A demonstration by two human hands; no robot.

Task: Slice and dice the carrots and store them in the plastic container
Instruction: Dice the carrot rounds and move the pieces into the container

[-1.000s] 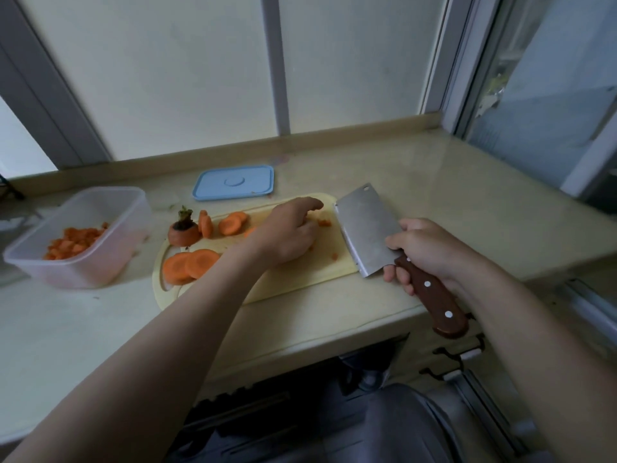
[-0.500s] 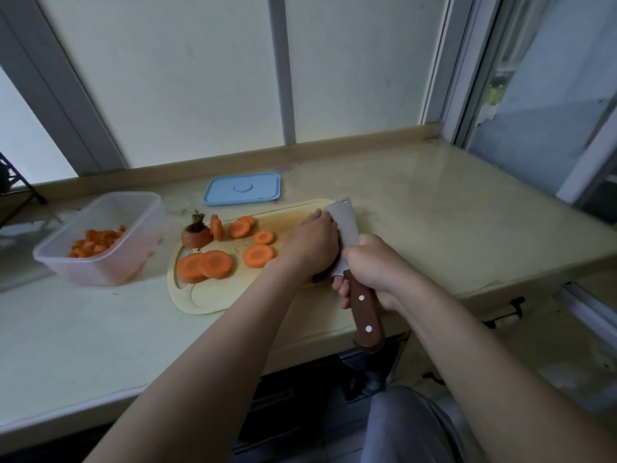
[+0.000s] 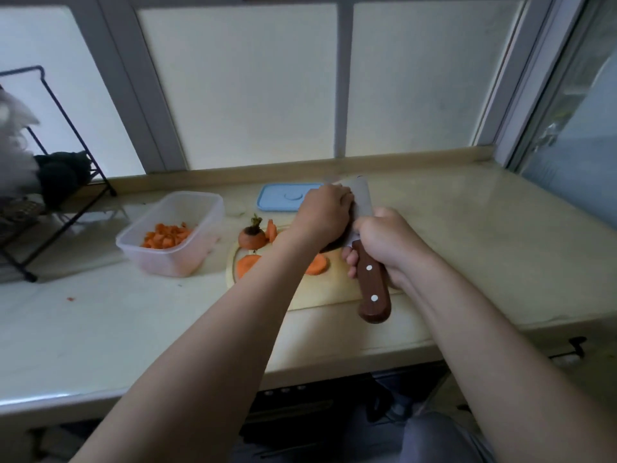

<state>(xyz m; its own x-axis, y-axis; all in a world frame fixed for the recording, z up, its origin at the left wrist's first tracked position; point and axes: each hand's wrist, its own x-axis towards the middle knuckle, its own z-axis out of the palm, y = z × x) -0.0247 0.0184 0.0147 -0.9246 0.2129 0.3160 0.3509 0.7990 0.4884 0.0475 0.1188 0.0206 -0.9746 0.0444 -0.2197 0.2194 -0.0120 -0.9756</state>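
Right now the right hand [image 3: 380, 242] grips the cleaver [image 3: 372, 285], its blade pointing away and flush against the left hand [image 3: 325, 215]. Whatever those curled fingers pin is hidden. Carrot slices [image 3: 317, 265] lie beneath, and the plastic container [image 3: 173, 262] sits leftward.

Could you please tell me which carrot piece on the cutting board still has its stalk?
The stubby carrot top at the far-left corner of the board; the rest are flat slices.

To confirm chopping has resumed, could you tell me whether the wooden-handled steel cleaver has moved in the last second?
Yes. The wooden-handled steel cleaver moved left, from the pale cutting board's right edge to against the left hand.
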